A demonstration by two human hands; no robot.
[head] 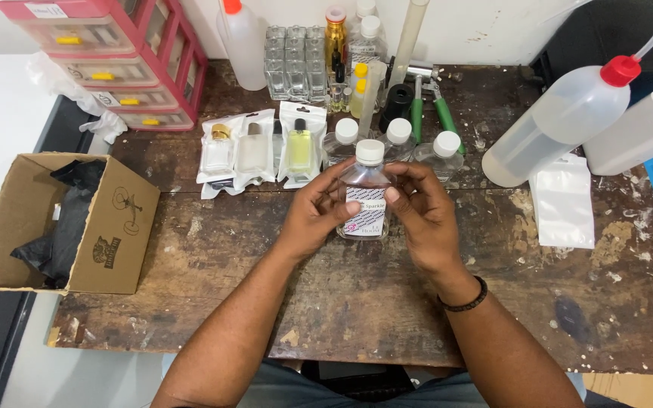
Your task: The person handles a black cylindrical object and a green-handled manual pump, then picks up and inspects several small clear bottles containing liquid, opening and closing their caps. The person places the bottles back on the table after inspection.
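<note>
Both my hands hold a small clear plastic bottle with a white cap and a printed label, upright over the worn wooden table. My left hand wraps its left side, and my right hand grips the right side with the thumb on the label. Just behind stand three similar white-capped bottles.
Bagged perfume bottles lie behind my left hand. A large wash bottle with a red cap lies at the right, beside a white pouch. An open cardboard box sits left. Pink drawers, glass bottles and a green-handled tool stand at the back.
</note>
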